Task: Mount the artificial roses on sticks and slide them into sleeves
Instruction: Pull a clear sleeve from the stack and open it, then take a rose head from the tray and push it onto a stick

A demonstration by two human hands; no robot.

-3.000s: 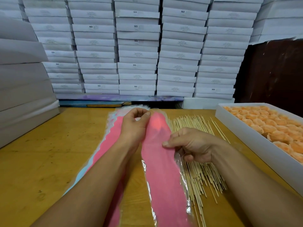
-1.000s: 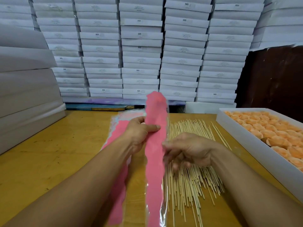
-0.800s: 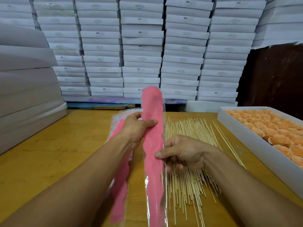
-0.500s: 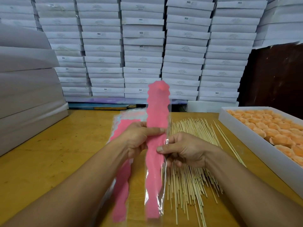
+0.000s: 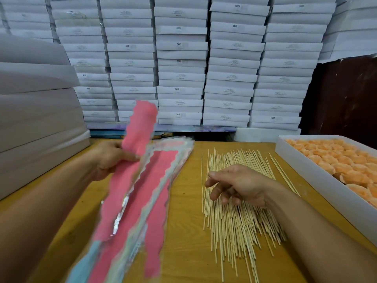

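Note:
My left hand (image 5: 110, 158) grips one pink sleeve (image 5: 130, 174) near its upper part and holds it tilted above the table's left side. Under it lies a stack of pink and pale blue sleeves (image 5: 159, 193). My right hand (image 5: 236, 184) hovers over the spread of wooden sticks (image 5: 236, 221) with its fingers loosely curled and nothing in them. Orange artificial roses (image 5: 342, 162) fill a white tray (image 5: 318, 180) at the right.
The yellow wooden table (image 5: 185, 242) carries everything. Stacks of white flat boxes (image 5: 181, 64) rise behind it, and more white boxes (image 5: 36, 123) stand at the left edge. A dark panel (image 5: 342, 94) is at the back right.
My right hand has let go of the pink sleeve and moved right over the sticks. My left hand has swung the sleeve to the left, uncovering the sleeve stack.

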